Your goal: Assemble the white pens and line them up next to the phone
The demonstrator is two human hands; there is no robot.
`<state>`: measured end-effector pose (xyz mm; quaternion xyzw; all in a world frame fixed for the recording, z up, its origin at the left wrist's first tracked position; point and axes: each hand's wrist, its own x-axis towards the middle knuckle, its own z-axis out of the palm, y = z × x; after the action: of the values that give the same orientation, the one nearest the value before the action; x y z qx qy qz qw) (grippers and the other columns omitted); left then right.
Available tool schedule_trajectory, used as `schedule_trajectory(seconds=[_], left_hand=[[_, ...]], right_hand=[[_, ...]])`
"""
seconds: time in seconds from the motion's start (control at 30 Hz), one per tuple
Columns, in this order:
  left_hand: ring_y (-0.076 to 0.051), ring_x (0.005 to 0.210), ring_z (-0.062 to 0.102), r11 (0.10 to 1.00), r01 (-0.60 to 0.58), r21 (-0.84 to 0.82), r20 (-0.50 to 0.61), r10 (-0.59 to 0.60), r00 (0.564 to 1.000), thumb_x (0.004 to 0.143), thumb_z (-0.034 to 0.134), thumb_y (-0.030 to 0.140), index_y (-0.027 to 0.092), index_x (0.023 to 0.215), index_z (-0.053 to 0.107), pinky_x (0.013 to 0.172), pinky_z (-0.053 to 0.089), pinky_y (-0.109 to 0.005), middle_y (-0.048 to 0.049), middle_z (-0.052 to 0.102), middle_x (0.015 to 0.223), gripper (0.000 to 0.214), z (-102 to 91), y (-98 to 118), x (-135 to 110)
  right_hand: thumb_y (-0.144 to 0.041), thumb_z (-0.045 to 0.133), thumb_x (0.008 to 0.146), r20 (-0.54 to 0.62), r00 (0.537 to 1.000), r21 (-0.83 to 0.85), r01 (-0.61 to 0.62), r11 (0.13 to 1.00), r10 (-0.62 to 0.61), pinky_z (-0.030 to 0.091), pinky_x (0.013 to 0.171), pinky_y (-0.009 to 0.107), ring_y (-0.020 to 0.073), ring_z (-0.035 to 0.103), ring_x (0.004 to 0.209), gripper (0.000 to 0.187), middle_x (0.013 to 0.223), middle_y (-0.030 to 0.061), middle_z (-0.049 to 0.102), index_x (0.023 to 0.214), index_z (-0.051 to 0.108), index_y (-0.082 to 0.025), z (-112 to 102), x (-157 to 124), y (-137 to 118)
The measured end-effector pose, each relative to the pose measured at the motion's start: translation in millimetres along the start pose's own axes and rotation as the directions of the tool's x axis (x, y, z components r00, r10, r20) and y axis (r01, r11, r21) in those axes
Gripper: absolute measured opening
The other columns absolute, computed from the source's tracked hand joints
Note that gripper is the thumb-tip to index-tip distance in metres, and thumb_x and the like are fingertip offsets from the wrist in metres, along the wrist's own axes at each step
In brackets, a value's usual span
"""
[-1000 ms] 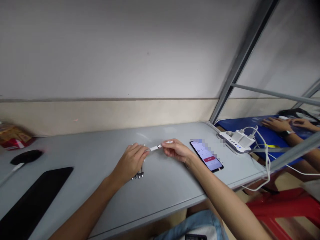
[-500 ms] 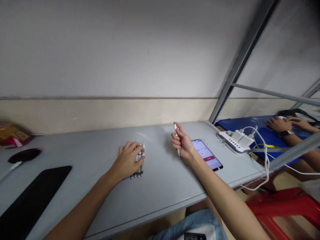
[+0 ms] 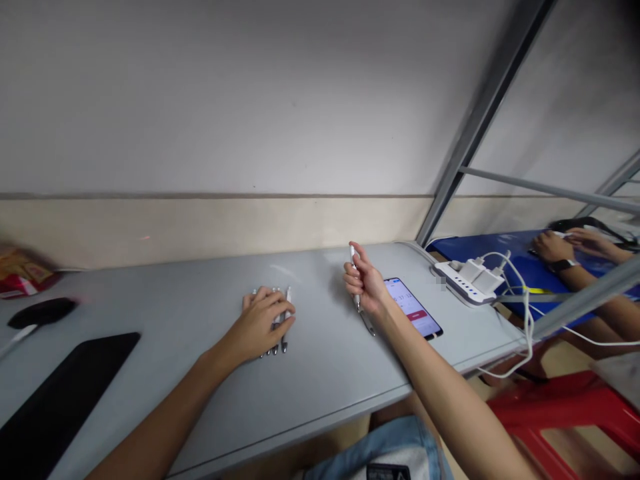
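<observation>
My left hand (image 3: 263, 323) lies palm down over several white and silver pens in a row on the grey desk. Its thumb and fingers rest on the rightmost pen (image 3: 285, 337), which sits slightly apart from the others; the hand covers much of the row. Raised above the desk, my right hand (image 3: 369, 285) is wrapped round an upright white pen (image 3: 353, 252), its tip pointing down and its thumb near the top end. Below that hand, a slim grey object (image 3: 369, 325) lies on the desk, partly hidden. Just right of it is a phone (image 3: 425, 325) showing a timer.
A white power strip (image 3: 463, 283) with plugs and cables is at the desk's right end. At left lie a black flat pad (image 3: 75, 393), a dark oval object (image 3: 43, 312) and a red packet (image 3: 25, 273). Another person's hands (image 3: 555, 247) are over a blue table (image 3: 500, 248).
My left hand has shifted slightly right, and the rightmost pen now lies apart from the row. My right hand still holds its pen. The view has turned a little.
</observation>
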<state>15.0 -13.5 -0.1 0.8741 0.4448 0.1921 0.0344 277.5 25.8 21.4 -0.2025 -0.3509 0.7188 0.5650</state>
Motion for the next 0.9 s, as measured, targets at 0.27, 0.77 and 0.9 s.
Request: schedule_trajectory(seconds=[0.27,0.77,0.9], left_hand=[[-0.023,0.100,0.046,1.000,-0.022,0.005,0.041,0.022,0.999,0.093,0.045,0.038,0.029,0.099,0.068,0.083,0.027,-0.040,-0.0028,0.064,0.097,0.025,1.7,0.1,-0.3],[-0.023,0.097,0.049,1.000,-0.014,-0.028,0.023,0.015,1.000,0.090,0.047,0.033,0.026,0.085,0.066,0.082,0.024,-0.039,-0.0008,0.067,0.089,0.021,0.4,6.5,0.8],[-0.022,0.093,0.050,0.999,0.032,-0.020,-0.007,-0.033,0.999,0.086,0.051,0.031,0.024,0.081,0.064,0.084,0.023,-0.040,0.0003,0.065,0.080,0.015,0.7,8.0,0.6]], right_hand=[[-0.030,0.058,0.087,0.012,1.000,-0.047,-0.010,0.999,0.011,0.008,0.037,0.016,0.0057,0.015,0.042,0.041,0.059,-0.0083,0.027,0.125,0.043,-0.038,-1.1,0.2,1.0],[-0.035,0.061,0.085,-0.046,0.998,-0.162,0.032,0.986,-0.040,0.011,0.037,0.015,0.0056,0.022,0.041,0.042,0.059,-0.0084,0.037,0.124,0.044,-0.037,3.1,0.4,-0.9],[-0.037,0.061,0.083,-0.047,0.995,-0.264,0.076,0.962,-0.092,0.022,0.038,0.016,0.0064,0.035,0.047,0.042,0.068,-0.0043,0.048,0.123,0.051,-0.031,6.1,-0.4,-2.9]])
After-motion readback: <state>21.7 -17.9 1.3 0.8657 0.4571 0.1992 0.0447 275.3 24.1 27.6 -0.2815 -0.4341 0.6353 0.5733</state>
